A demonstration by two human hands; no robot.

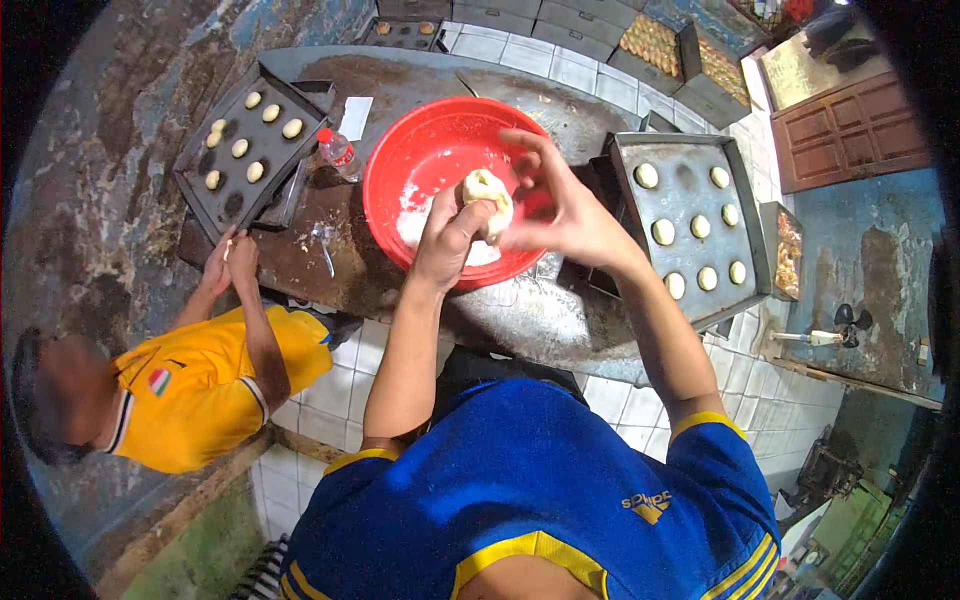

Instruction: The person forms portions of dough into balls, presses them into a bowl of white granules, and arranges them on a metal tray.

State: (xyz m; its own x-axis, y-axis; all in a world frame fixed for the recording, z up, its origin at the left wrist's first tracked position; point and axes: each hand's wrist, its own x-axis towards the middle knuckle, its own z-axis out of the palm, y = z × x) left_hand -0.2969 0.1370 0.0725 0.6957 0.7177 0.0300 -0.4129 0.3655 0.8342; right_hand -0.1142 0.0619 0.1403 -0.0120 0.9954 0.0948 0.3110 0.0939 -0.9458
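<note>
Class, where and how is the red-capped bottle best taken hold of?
Probably wrap the grip around the bottle below its red cap, from the wearer's near side: it seems upright, its body is slim and round, while a tray at left and red basin at right leave that side more open.

Left hand (450,238) curled, right hand (588,220) spread

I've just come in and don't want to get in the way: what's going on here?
The person in blue grips a lump of pale dough in the left hand, over a red basin with white powder in it. The right hand is spread open beside the dough. Round dough pieces sit on a right tray and a left tray. A co-worker in yellow has both hands together by the left tray.
</note>
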